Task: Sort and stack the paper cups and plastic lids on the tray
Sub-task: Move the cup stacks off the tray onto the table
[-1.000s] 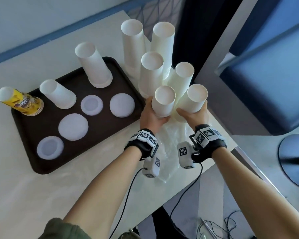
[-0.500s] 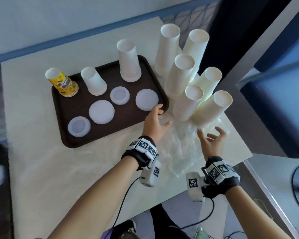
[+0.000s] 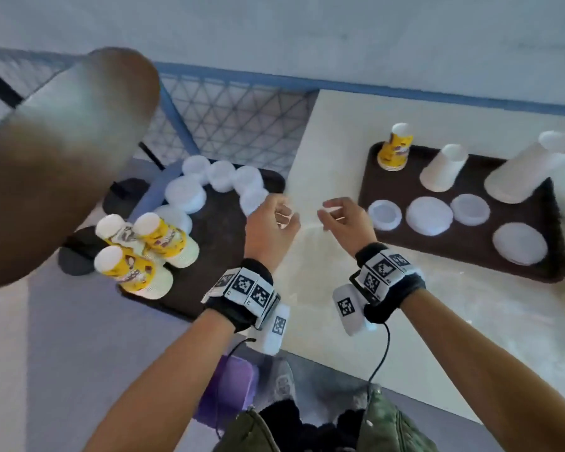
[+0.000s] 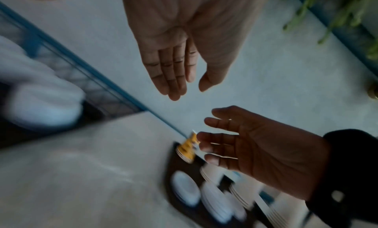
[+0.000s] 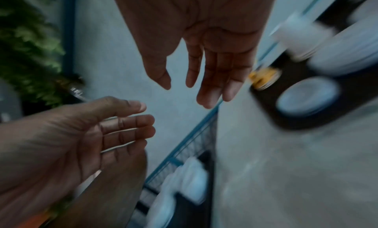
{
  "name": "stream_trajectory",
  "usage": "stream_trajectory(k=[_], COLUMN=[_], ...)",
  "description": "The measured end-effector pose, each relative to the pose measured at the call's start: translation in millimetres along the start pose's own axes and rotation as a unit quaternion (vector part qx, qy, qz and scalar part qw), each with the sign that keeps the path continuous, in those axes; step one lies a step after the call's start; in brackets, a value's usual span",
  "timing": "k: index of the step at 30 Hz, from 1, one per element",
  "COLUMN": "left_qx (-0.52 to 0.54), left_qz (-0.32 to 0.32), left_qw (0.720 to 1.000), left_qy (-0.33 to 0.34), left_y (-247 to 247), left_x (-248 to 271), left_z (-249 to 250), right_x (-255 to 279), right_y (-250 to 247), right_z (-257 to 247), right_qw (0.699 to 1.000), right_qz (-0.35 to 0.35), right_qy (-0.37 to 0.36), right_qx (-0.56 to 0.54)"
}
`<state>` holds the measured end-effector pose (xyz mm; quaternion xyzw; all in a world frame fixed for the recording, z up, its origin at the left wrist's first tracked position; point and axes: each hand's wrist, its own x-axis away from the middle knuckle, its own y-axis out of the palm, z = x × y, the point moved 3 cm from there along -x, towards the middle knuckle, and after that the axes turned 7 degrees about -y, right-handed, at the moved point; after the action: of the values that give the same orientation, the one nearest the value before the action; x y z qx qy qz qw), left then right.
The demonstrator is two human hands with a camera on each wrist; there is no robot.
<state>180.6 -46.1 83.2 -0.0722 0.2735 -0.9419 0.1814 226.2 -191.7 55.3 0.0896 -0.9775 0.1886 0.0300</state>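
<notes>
Head view: my left hand [image 3: 269, 223] and right hand [image 3: 348, 220] hover empty, fingers relaxed, off the tray's [image 3: 463, 256] left edge. On it, paper cups [image 3: 442, 172] and plastic lids [image 3: 429, 216] look light, crushable; I'd grip cups low by the sidewalls.

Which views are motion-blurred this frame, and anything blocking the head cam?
Head: mild blur, cups on the tray smeared; a big out-of-focus brown blob blocks the upper left. Left wrist: dim, lids streaked. Right wrist: dim, tray items heavily smeared.
</notes>
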Motion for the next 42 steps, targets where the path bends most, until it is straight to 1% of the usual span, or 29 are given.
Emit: stream_trajectory(k=[2,5,8,11,12,14,17,21,24,27,32,35,38,40,42], left_qx=[-0.007,-0.043,-0.106,-0.138,-0.145,-0.154,-0.149,-0.116,-0.075,-0.051,-0.015,-0.003,0.047,0.078,0.095], left_qz=[0.062,0.140,0.191,0.227,0.231,0.214,0.164,0.122,0.109,0.114,0.114,0.083,0.056,0.040,0.036], left_qw=[0.998,0.988,0.973,0.953,0.948,0.945,0.950,0.955,0.962,0.966,0.974,0.979,0.981,0.979,0.975], left_qy=[-0.017,-0.042,-0.074,-0.146,-0.167,-0.195,-0.222,-0.243,-0.239,-0.226,-0.194,-0.187,-0.179,-0.182,-0.198], left_y=[-52,-116,-164,-198,-206,-217,-222,-222,-219,-216,-194,-172,-153,-141,-132], left_x=[0,7,12,14,15,15,12,8,6,7,4,-3,-10,-13,-14], left_z=[-26,-61,-93,-127,-137,-156,-178,-191,-202,-209,-203,-195,-186,-188,-198], right_x=[-8,-11,-12,-10,-9,-10,-14,-18,-20,-21,-23,-26,-30,-32,-33], right_y=[53,120,176,219,231,251,275,302,311,305,263,233,211,203,203], right_z=[-26,-57,-74,-83,-86,-90,-95,-100,-96,-89,-72,-60,-52,-45,-38], right_qw=[0.998,0.993,0.986,0.971,0.965,0.955,0.945,0.935,0.932,0.935,0.943,0.957,0.968,0.974,0.979], right_qz=[-0.054,-0.105,-0.156,-0.214,-0.231,-0.257,-0.279,-0.293,-0.285,-0.272,-0.245,-0.201,-0.156,-0.131,-0.122], right_qy=[-0.025,-0.049,-0.060,-0.085,-0.093,-0.100,-0.093,-0.089,-0.074,-0.076,-0.087,-0.088,-0.090,-0.081,-0.065], right_qx=[0.009,0.025,0.027,0.066,0.079,0.107,0.142,0.180,0.213,0.213,0.209,0.190,0.177,0.164,0.152])
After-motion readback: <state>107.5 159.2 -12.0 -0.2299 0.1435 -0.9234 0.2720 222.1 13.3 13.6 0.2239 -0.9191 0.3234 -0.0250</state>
